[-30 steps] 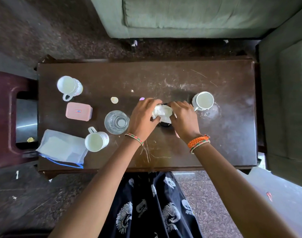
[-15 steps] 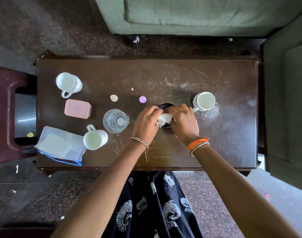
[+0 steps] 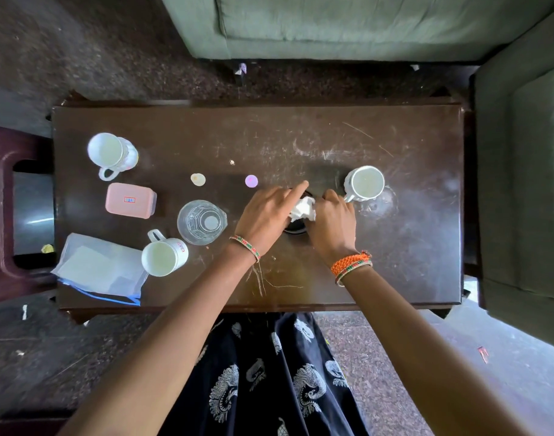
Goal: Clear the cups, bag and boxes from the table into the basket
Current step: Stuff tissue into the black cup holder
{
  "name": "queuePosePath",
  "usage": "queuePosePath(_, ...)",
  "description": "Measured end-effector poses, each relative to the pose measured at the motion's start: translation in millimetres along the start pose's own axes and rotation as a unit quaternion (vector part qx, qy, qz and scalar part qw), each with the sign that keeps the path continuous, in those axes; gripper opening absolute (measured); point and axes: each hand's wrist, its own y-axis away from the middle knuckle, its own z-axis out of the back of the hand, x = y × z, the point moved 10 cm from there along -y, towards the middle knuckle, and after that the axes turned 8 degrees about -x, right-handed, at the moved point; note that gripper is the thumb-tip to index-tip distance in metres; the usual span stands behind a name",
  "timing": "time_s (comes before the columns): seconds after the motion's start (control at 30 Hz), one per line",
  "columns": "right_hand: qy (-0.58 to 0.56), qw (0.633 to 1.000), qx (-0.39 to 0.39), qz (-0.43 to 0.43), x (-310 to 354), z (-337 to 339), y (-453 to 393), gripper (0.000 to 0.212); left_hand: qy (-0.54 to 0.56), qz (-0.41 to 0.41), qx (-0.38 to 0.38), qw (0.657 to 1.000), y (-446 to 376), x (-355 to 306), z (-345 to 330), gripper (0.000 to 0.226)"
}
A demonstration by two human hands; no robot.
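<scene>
Both hands meet near the middle of the table [image 3: 395, 262], over a small dark bowl [image 3: 296, 229]. Left hand [image 3: 264, 217] pinches a crumpled white tissue [image 3: 302, 209] while its forefinger points toward the far edge; right hand [image 3: 332, 221] has its fingers curled onto the same tissue from the other side. A second ago the tissue was spread wider between the hands and higher over the bowl; now it is balled tighter and pressed down toward it, and the purple disc [image 3: 251, 180], which the left hand hid then, lies uncovered just beyond that hand. By my reading this is a side job of stuffing scrap into the bowl, so the clearing proper has not moved on.

None of the task's things has gone. One cup [image 3: 365, 184] stands just right of the right hand, another cup [image 3: 110, 154] near the far left corner, a third cup [image 3: 164, 256] toward the near left. The pink box [image 3: 131, 201] lies at the left edge, the bag [image 3: 99, 269] at the near left corner, overhanging it. A glass [image 3: 201, 221] stands left of the hands. No basket is in view.
</scene>
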Motion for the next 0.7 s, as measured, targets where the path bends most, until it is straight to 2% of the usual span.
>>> queuePosePath(0.1, -0.012, 1.000, -0.013, 0.025, 7.9, 1.7, 5.4, 0.045, 0.023, 0.075, 0.038, 0.996, 12.6, 15.0, -9.3, 0.068)
queuePosePath(0.23, -0.016, 0.997, -0.056, 0.044, 17.1, 8.4, 12.0, 0.060, 0.074, 0.154, 0.020, 0.985, 12.2, 20.3, -13.1, 0.072)
queuePosePath(0.3, -0.030, 0.997, -0.058, 0.048, 17.9, 9.2, 12.6, 0.054, 0.091, 0.166, 0.014, 0.982, 9.0, 19.7, -15.2, 0.075)
queuePosePath(0.37, -0.053, 0.995, -0.068, 0.052, 14.9, 12.5, 12.0, 0.039, 0.076, 0.163, 0.015, 0.984, 5.3, 24.2, -16.2, 0.073)
queuePosePath(0.47, -0.062, 0.993, -0.097, 0.025, 2.0, 20.8, 8.5, 0.026, 0.005, 0.171, 0.012, 0.985, 6.7, 39.0, -12.8, 0.045)
queuePosePath(0.57, -0.067, 0.991, -0.114, 0.023, -0.4, 26.6, 6.2, 0.023, -0.038, 0.178, 0.022, 0.983, 16.1, 51.2, -14.1, 0.022)
queuePosePath(0.7, -0.063, 0.992, -0.103, 0.039, -1.1, 24.2, 3.5, 0.025, -0.030, 0.183, 0.005, 0.983, 20.0, 56.0, -11.6, 0.015)
